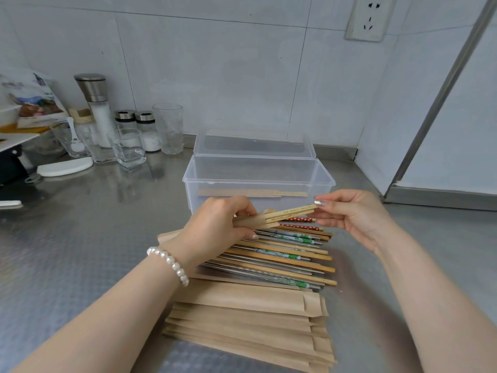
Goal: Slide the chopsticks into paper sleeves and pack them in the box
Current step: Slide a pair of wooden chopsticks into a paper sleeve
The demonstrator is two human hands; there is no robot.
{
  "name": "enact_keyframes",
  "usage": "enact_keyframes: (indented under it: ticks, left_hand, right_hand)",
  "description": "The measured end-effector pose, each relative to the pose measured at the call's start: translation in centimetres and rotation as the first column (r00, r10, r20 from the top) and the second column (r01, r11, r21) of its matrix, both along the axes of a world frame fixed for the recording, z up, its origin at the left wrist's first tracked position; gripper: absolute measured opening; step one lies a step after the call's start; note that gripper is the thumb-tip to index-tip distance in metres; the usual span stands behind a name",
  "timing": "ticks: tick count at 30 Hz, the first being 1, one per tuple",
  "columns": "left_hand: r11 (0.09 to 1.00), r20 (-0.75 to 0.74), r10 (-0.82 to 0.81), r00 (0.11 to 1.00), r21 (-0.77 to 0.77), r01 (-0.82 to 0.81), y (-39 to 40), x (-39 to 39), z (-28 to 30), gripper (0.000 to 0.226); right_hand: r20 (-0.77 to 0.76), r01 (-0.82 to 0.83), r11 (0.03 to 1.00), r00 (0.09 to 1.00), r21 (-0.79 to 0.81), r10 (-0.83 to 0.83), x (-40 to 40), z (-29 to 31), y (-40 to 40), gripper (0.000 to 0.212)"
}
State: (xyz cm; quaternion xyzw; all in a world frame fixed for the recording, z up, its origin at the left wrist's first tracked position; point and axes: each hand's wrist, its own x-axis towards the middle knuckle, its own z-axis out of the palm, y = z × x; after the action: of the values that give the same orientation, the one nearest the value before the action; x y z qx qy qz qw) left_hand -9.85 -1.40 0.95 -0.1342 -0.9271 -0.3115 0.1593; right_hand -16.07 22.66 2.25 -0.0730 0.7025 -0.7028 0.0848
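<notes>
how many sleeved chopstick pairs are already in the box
1. A single sleeved pair lies flat on the floor of the clear box, along its near wall. The frosted plastic blurs the view, so a second one behind it cannot be ruled out.

Bright, even, cool light fills the view, with only soft shadows. The steel counter (80, 238) carries dull sheen and blurred reflections of the glass jars (134, 135) near its back left edge. Wide-angle bending curves the wall tiles (242, 63) and metal post (443, 90). The forearms look slightly smeared, perhaps motion blur.
</notes>
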Motion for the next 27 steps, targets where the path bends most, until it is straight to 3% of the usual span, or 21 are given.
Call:
enact_keyframes:
  ticks: [9,13,16,19,23,27]
  left_hand:
    - [0.999,-0.009,0.007,1.0,0.035,-0.007,0.1,0.1,0.1,0.039]
    - [0.988,0.005,0.137,0.991,0.072,-0.137,-1.2,-0.3,1.0,0.035]
    - [0.953,0.025,0.219,0.975,0.21,-0.219,-2.6,-0.5,1.8,0.023]
    - [0.86,0.059,0.237,0.97,0.451,-0.238,-3.6,-0.5,2.7,0.024]
    - [0.608,0.176,0.078,0.981,0.772,-0.187,-3.1,-0.6,2.9,0.033]
    - [0.539,0.2,0.058,0.978,0.818,-0.199,-2.1,-0.7,2.2,0.027]
  right_hand:
    - [0.016,0.087,0.985,0.996,-0.147,-0.086,0.3,0.2,-0.8,0.013]
    - [0.031,0.191,0.955,0.982,-0.229,-0.189,0.2,0.8,0.1,0.011]
    - [0.044,0.25,0.921,0.968,-0.299,-0.248,0.1,1.3,1.3,0.011]
    - [0.057,0.285,0.892,0.957,-0.35,-0.283,0.1,1.8,2.1,0.012]
    - [0.057,0.285,0.887,0.957,-0.363,-0.284,0.3,1.9,1.9,0.012]
    - [0.07,0.247,0.921,0.969,-0.302,-0.237,0.4,1.7,1.2,0.007]
